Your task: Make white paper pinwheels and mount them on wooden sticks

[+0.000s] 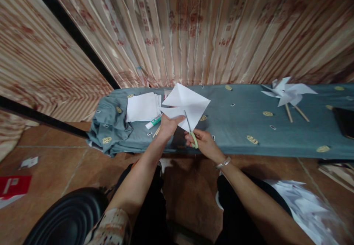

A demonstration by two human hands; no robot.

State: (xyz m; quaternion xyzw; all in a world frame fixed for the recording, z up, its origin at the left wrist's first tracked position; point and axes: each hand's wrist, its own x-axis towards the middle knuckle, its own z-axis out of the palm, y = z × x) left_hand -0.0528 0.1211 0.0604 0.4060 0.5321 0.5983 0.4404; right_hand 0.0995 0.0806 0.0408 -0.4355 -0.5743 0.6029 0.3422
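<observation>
My left hand (169,124) pinches a white square sheet of paper (195,103) with the thumb on top, holding it turned like a diamond over the bench. A slit runs into the sheet from its left corner. In my right hand (204,143) are scissors with pale green handles (194,140); their blade lies along the sheet's lower part, near its bottom corner. Left of my hands, a stack of white paper squares (142,106) rests on the cloth. A green and white glue stick (153,121) lies beside my left hand, near thin wooden sticks (156,131).
White paper pinwheels (287,92) on wooden sticks lie on the blue-grey cloth (238,127) at the right, near a dark phone-like object (343,121). A striped curtain (193,34) hangs behind. A black round stool (69,219) and a pile of white paper pieces (306,208) are below.
</observation>
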